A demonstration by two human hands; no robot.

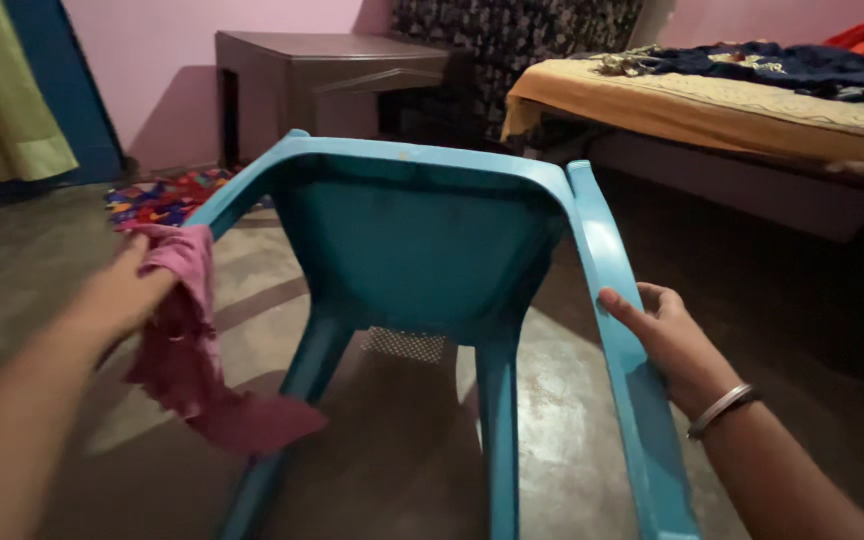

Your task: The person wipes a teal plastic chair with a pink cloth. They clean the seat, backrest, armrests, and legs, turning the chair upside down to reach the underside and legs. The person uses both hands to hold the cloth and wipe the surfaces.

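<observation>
A blue plastic chair (422, 240) is tipped over in front of me, its underside facing me and its legs pointing toward the camera. My left hand (117, 295) grips a pink cloth (192, 350) and presses it against the chair's left leg; the cloth hangs down in folds. My right hand (667, 335), with a metal bangle on the wrist, is wrapped around the chair's right leg about halfway along it.
A dark brown cabinet (332, 80) stands against the pink wall behind the chair. A bed (742, 115) with an orange sheet and dark blue cloth is at the right. A colourful mat (157, 197) lies on the grey floor at the left.
</observation>
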